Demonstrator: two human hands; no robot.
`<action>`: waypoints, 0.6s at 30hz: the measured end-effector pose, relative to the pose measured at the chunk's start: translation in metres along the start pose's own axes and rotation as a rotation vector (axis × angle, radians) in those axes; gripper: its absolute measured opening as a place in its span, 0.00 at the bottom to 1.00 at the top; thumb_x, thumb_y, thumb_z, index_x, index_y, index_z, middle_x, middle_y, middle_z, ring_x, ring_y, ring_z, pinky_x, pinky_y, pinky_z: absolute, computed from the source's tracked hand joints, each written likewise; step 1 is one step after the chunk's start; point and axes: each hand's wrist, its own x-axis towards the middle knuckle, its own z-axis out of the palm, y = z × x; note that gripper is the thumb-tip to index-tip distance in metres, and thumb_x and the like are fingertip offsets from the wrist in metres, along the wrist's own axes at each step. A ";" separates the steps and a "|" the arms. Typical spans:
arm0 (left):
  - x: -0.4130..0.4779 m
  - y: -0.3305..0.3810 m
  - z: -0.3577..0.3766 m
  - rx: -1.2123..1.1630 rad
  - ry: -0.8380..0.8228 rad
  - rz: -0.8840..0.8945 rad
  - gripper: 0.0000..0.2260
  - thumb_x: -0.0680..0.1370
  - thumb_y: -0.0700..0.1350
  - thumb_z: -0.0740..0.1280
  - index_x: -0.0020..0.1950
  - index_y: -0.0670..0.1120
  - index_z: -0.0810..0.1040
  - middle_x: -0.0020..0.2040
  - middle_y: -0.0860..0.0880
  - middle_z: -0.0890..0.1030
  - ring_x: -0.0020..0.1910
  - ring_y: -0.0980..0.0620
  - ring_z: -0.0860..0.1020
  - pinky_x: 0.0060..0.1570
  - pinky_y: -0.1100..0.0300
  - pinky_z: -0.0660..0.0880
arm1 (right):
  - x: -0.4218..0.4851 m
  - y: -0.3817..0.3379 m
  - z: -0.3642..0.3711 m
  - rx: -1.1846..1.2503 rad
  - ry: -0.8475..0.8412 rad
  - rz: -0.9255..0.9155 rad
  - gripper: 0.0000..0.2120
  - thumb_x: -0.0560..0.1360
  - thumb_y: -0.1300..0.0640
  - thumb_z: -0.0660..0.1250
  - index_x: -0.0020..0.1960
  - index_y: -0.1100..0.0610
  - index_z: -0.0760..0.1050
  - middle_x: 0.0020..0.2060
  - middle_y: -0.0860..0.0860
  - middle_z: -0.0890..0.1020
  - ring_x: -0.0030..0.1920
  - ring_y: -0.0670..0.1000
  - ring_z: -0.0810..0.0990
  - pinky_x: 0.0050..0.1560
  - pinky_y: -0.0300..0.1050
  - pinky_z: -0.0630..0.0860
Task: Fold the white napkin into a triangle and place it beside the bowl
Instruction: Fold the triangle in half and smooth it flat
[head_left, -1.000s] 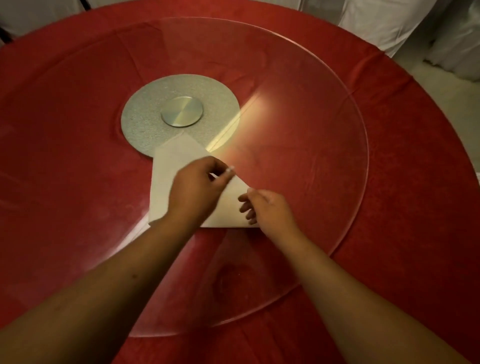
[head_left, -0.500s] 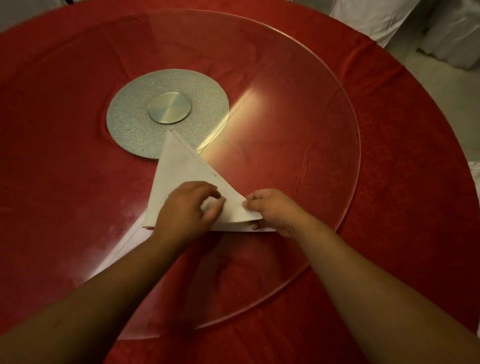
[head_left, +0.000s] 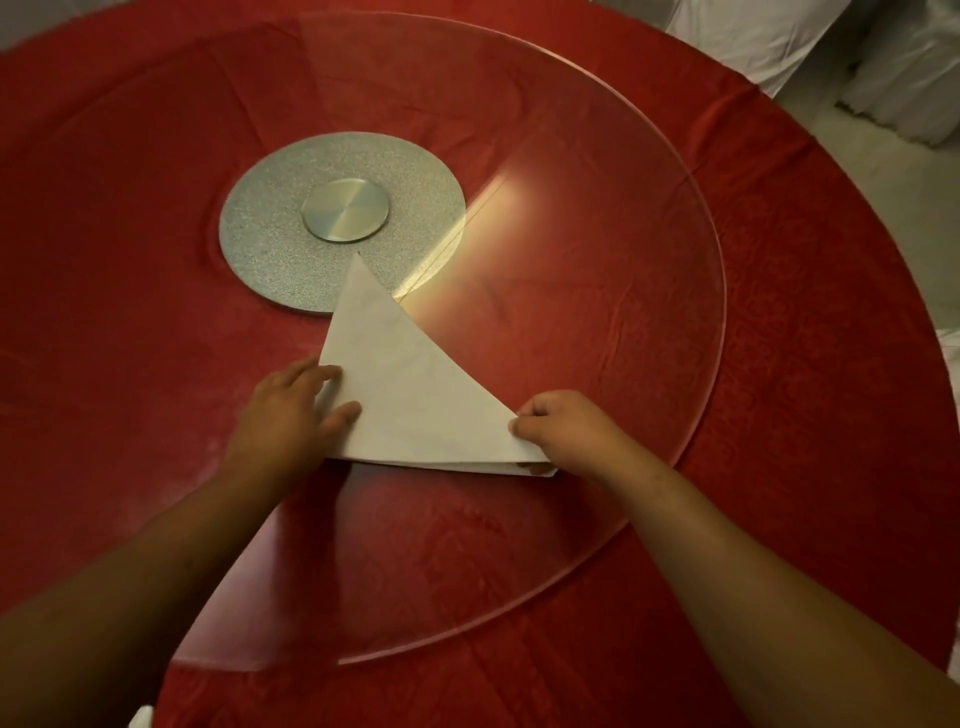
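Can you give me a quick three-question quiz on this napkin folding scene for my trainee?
1. True or false: the white napkin already lies folded as a triangle.
2. Which hand pinches the napkin's near corner? A) left hand B) right hand
3. Fill in: the napkin's far tip overlaps the silver ___ under the glass turntable.

Key:
1. True; its layered edges run along the near side.
2. B; the left hand rests flat on the opposite corner.
3. Disc. No bowl is in view, so placing remains.
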 end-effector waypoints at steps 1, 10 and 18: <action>0.001 0.000 0.000 0.003 -0.005 0.004 0.24 0.78 0.56 0.73 0.71 0.47 0.79 0.76 0.42 0.73 0.72 0.38 0.70 0.73 0.44 0.64 | -0.001 0.001 0.000 -0.033 0.011 -0.008 0.05 0.75 0.60 0.69 0.41 0.58 0.81 0.35 0.54 0.81 0.29 0.50 0.81 0.25 0.39 0.75; -0.001 -0.006 0.001 0.009 -0.015 0.002 0.24 0.79 0.58 0.72 0.73 0.50 0.78 0.78 0.42 0.70 0.76 0.39 0.66 0.75 0.43 0.61 | -0.006 0.014 0.000 -0.435 0.109 -0.158 0.05 0.73 0.54 0.71 0.42 0.55 0.82 0.34 0.47 0.82 0.35 0.48 0.81 0.35 0.42 0.74; -0.001 -0.019 0.011 0.036 0.005 0.044 0.25 0.79 0.59 0.70 0.74 0.51 0.76 0.79 0.42 0.69 0.77 0.39 0.65 0.76 0.43 0.60 | -0.016 0.026 0.012 -0.651 0.245 -0.248 0.06 0.77 0.48 0.68 0.47 0.50 0.76 0.42 0.49 0.83 0.44 0.55 0.80 0.40 0.47 0.73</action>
